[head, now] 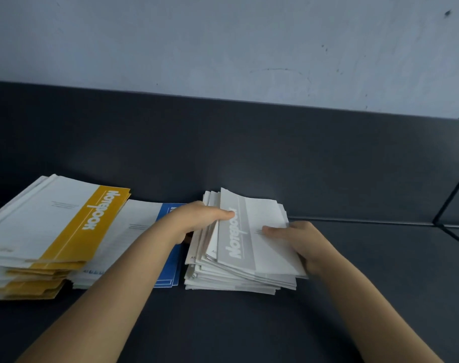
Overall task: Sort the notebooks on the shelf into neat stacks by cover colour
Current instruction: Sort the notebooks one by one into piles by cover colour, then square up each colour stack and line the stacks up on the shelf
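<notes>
Three stacks of notebooks lie on the dark shelf point(249, 323). A tall yellow-banded stack point(53, 231) is at the left. A low blue-banded stack point(144, 224) lies beside it, partly under my left forearm. A fanned, uneven grey-banded stack point(239, 273) sits in the middle. My left hand point(197, 221) grips the stack's left side, thumb on the top grey notebook point(259, 247). My right hand point(299, 242) holds the right edge of that top notebook, thumb on its cover.
The shelf's dark back panel point(275, 158) rises right behind the stacks, with a pale wall point(223, 43) above it. A seam and a side panel point(453, 205) are at the far right. Bare shelf surface spreads to the right and in front of the grey stack.
</notes>
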{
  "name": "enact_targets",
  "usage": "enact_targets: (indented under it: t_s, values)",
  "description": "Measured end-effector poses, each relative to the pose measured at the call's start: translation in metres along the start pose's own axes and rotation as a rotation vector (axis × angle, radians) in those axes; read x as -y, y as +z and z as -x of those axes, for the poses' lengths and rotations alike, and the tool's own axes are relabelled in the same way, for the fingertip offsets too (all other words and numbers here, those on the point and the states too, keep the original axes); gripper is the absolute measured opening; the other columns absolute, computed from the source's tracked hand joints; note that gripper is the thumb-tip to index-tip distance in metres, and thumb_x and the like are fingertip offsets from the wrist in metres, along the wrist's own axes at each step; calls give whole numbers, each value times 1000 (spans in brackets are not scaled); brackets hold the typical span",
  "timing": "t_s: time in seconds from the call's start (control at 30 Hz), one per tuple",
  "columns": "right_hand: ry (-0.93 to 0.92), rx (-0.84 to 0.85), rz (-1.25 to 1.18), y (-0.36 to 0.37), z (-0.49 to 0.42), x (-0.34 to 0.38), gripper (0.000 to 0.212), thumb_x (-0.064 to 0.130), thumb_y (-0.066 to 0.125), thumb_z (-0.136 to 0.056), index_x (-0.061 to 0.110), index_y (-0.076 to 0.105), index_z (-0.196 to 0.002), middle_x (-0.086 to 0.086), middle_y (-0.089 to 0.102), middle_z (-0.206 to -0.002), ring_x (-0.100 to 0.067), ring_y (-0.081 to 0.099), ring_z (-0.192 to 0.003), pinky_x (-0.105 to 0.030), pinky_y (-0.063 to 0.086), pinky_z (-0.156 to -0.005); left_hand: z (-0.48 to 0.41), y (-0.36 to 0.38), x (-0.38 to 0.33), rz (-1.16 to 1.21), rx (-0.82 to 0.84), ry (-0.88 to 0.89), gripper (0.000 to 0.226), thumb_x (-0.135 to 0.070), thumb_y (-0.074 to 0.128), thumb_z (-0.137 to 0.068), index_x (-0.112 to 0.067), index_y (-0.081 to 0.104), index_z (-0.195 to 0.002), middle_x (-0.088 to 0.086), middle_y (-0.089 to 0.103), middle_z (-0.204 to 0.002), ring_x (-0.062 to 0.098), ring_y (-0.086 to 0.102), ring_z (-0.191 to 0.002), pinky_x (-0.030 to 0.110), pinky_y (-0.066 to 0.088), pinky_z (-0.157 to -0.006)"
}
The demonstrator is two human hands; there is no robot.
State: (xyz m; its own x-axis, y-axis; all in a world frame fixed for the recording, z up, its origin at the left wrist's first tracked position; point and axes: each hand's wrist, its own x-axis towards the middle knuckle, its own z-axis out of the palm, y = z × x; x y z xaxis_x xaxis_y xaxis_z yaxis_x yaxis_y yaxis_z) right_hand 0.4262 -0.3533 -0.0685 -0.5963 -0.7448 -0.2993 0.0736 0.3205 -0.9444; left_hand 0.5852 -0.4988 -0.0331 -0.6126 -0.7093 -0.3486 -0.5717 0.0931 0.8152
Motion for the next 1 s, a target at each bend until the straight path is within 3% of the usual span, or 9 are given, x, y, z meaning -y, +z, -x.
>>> enact_targets:
  t_s: [0.13,0.2,0.3,0.47,0.57,0.63,0.73,0.9,1.0]
  values:
    - [-50,42,-41,7,-6,-5,52,23,85,-66,4,65,-110,-9,74,-97,-29,72,-86,-40,59,-75,-9,4,-7,92,17,-14,81,-40,77,-80,-11,40,-146,6,39,-152,24,36,-140,41,28,-112]
    - [-56,9,62,13,-9,-10,72,42,85,-47,13,62,-110,-3,73,-101,-25,71,-89,-42,58,-81,-11,6,-6,160,23,-36,59,-26,81,-77,-7,59,-129,10,66,-122,25,63,-111,39,47,-99]
    - [-62,-9,117,13,-10,-12,80,53,80,-37,19,63,-107,3,72,-100,-23,70,-90,-41,57,-83,-10,6,-6,238,17,-52,35,-15,82,-75,-4,69,-106,12,74,-89,26,71,-79,38,57,-80]
    - [-15,49,41,0,-6,-6,85,46,86,-36,11,61,-110,-4,72,-100,-26,71,-86,-42,58,-79,1,11,-10,366,54,-55,31,-15,80,-72,-7,73,-101,13,75,-93,30,71,-84,43,56,-88]
    - [-22,105,-13,-8,-3,-2,100,49,93,-34,9,58,-119,-4,73,-103,-26,72,-87,-42,58,-79,8,22,-17,445,66,-8,24,-10,72,-75,-6,73,-99,14,74,-88,30,71,-75,38,57,-74]
    - [-53,168,-80,-16,2,5,90,47,93,-46,10,58,-121,-4,73,-103,-25,72,-89,-41,58,-78,14,28,-22,491,70,73,34,-9,71,-70,-6,72,-103,16,74,-92,34,71,-78,41,58,-74]
    - [-236,242,-216,-36,12,20,51,29,83,-70,16,64,-116,-4,74,-103,-24,72,-93,-43,56,-83,20,37,-31,606,51,326,58,-4,70,-55,-11,67,-113,20,72,-103,41,70,-91,50,57,-77]
    - [-589,43,-273,-60,28,32,48,17,85,-59,13,68,-104,-5,74,-97,-24,73,-87,-42,59,-71,14,59,-45,629,97,668,81,-4,77,-51,-15,55,-127,23,64,-117,43,63,-106,59,53,-84]
    - [-677,-28,-271,-65,27,26,40,16,89,-60,14,70,-96,-3,75,-92,-20,73,-83,-30,58,-63,4,69,-46,588,79,771,78,-10,78,-56,-11,51,-129,22,64,-115,39,64,-105,47,57,-80]
